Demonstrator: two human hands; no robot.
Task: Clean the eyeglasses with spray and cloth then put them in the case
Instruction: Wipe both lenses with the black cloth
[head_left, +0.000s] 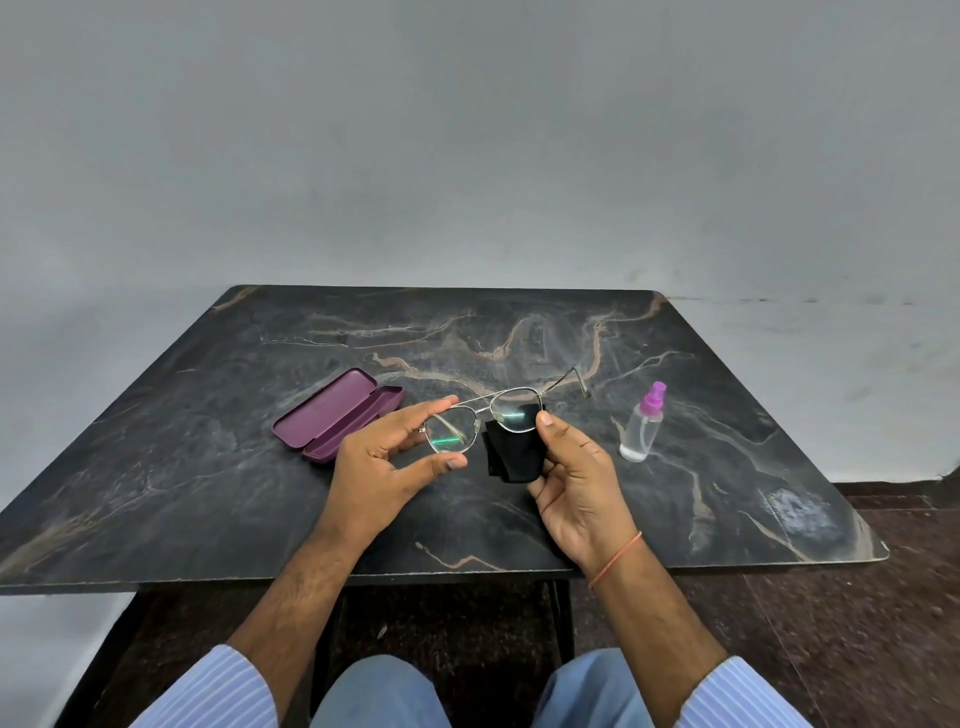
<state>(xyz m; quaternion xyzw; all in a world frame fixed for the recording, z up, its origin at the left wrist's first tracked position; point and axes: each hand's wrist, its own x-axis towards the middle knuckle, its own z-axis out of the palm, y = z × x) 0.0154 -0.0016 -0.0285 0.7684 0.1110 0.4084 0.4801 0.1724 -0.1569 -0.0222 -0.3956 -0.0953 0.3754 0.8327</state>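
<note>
Glasses (483, 418) held above desk (208, 467): left hand (384, 462) pinches one lens rim; right hand (576, 478) presses cloth (511, 452) on other lens.

Dark marble-look table (208, 467) w/ open purple case (332, 415), prob. clear spray bottle (641, 431).

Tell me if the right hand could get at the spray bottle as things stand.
Probably yes, once freed: the spray bottle stands upright just right of the right hand with bare table between, but that hand now holds the black cloth.
</note>
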